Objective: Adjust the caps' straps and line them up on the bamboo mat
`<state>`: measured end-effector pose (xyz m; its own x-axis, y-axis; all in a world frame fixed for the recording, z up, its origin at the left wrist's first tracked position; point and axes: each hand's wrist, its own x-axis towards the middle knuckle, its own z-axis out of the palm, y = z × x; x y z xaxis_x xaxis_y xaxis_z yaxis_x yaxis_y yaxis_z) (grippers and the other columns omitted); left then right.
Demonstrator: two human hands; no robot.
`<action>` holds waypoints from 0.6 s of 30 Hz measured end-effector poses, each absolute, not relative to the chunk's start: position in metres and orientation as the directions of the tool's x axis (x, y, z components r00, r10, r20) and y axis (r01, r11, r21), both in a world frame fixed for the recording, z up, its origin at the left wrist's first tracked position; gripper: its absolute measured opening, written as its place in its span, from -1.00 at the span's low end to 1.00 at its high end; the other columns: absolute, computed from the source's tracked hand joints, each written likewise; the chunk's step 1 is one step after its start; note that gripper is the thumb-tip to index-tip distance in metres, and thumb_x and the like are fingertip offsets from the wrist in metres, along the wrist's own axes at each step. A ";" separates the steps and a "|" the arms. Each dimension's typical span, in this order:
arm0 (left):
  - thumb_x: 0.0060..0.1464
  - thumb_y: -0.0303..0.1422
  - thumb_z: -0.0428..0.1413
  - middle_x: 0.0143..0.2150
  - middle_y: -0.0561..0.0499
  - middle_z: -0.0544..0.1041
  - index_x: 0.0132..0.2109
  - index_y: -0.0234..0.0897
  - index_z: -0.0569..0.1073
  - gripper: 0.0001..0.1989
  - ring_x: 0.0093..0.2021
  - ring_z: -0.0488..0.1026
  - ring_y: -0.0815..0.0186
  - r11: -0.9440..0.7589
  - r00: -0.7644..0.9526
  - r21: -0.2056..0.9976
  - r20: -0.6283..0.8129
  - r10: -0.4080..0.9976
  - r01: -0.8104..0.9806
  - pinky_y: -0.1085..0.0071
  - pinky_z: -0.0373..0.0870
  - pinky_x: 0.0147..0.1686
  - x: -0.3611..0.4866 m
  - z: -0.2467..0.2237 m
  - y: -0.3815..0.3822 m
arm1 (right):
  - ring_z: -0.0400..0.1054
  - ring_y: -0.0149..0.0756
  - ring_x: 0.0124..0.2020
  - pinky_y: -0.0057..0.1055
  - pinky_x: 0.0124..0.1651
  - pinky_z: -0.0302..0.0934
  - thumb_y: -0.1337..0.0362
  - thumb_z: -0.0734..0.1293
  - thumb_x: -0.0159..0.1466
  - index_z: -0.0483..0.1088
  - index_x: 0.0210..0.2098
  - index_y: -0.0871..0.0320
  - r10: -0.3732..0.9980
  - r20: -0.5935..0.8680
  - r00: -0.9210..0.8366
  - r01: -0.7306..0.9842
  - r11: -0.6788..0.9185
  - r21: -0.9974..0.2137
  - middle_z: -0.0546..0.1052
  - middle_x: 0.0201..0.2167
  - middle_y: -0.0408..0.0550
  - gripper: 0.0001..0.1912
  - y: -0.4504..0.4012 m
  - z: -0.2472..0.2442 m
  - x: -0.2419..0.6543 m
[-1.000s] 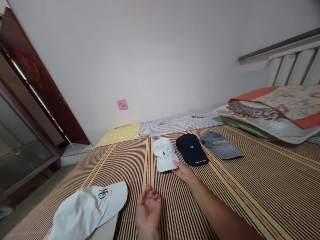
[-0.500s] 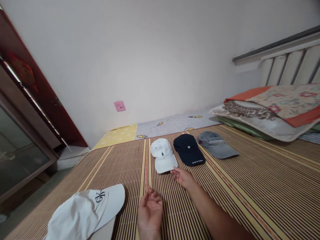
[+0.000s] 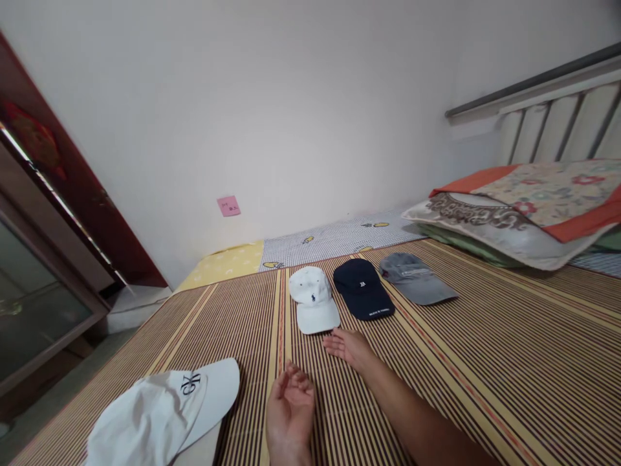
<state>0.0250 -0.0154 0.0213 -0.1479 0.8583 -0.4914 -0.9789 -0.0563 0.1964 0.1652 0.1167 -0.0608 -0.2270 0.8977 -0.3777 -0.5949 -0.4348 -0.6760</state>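
A white cap with a small dark horse logo (image 3: 316, 307) lies on the striped mat (image 3: 233, 323), its brim toward me. My right hand (image 3: 347, 347) is just below that brim, fingers apart and holding nothing. My left hand (image 3: 293, 404) rests palm up nearer to me, fingers loosely curled with nothing in them. Right of the white cap lie a navy cap (image 3: 363, 294) and a grey cap (image 3: 418, 281). At the lower left is a larger-looking white cap with CK letters (image 3: 150, 411), its brim pointing right, on top of a pale flat object (image 3: 201, 450).
Pillows with a floral orange-edged cover (image 3: 543, 194) are stacked at the right, near a radiator (image 3: 557, 126). A pink note (image 3: 228, 206) is stuck to the wall. Patterned cloth (image 3: 330, 243) runs along the mat's far edge. A dark red door (image 3: 72, 181) stands at the left.
My right hand has let go of the white cap's brim and its fingers have spread just below it. My left hand has stayed nearly still. The view has shifted slightly.
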 end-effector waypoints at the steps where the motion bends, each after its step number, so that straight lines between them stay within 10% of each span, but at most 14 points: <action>1: 0.37 -0.52 -0.13 -0.45 0.06 0.39 -0.28 -0.37 0.41 -0.72 -0.54 0.33 0.45 -0.055 -0.148 0.199 -0.490 0.859 -0.978 0.54 0.28 -0.55 0.025 0.021 -0.015 | 0.52 -0.32 -0.30 -0.32 -0.26 0.48 0.23 0.38 0.42 0.48 -0.10 0.23 0.894 -0.380 -0.236 -0.557 -0.445 -0.701 0.59 -0.21 -0.07 -0.82 0.110 -0.060 0.168; 18: 0.19 -0.66 -0.05 -0.44 0.05 0.40 -0.28 -0.39 0.43 -0.79 -0.53 0.36 0.45 0.006 -0.144 0.283 -0.505 0.851 -0.959 0.56 0.29 -0.56 0.040 0.004 -0.010 | 0.48 -0.26 -0.54 -0.41 -0.49 0.32 -0.08 0.39 0.21 0.50 -0.37 0.08 0.978 -0.132 -0.165 0.014 -0.131 -0.991 0.59 -0.54 -0.08 -0.66 -0.091 -0.060 0.307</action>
